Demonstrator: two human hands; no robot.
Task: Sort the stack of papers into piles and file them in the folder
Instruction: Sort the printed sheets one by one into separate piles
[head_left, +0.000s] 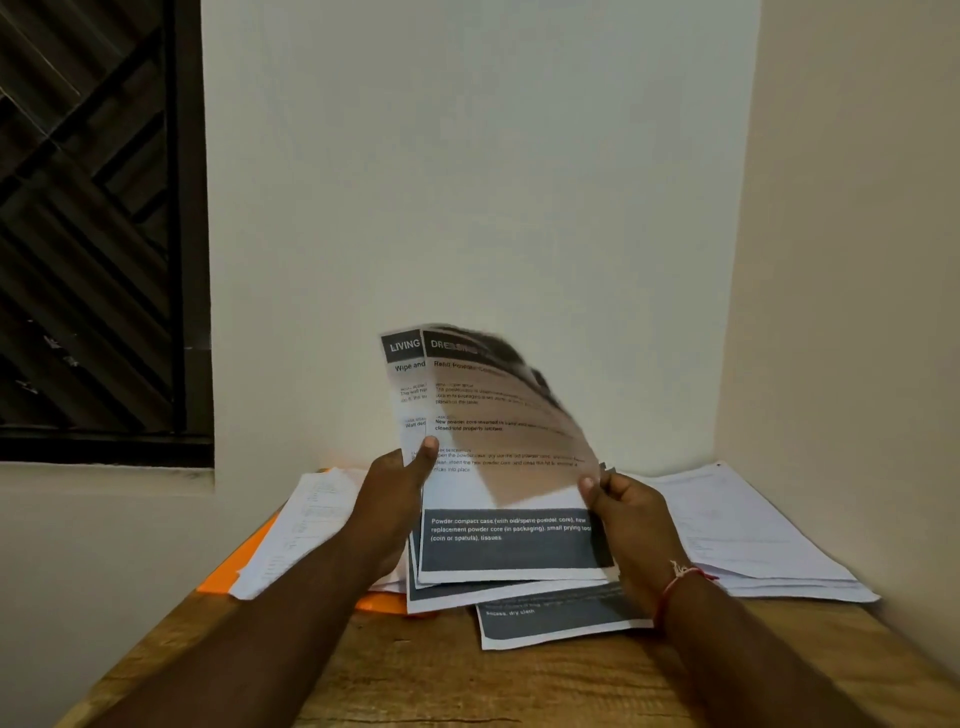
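My left hand (397, 499) grips the left edge of a stack of printed sheets (498, 540) held upright above the wooden table, thumb on the front page. My right hand (631, 512) pinches the right edge of the top sheet (524, 421), which is blurred and bent. The sheets carry dark header bands and dark grey boxes. One more printed sheet (556, 623) lies flat on the table under the held stack. An orange folder (244, 564) lies at the left under a pile of white papers (306, 525).
Another pile of white papers (748, 535) lies at the right against the wall. The wooden table (467, 680) stands in a corner between two walls. A dark window (88, 228) is at the upper left.
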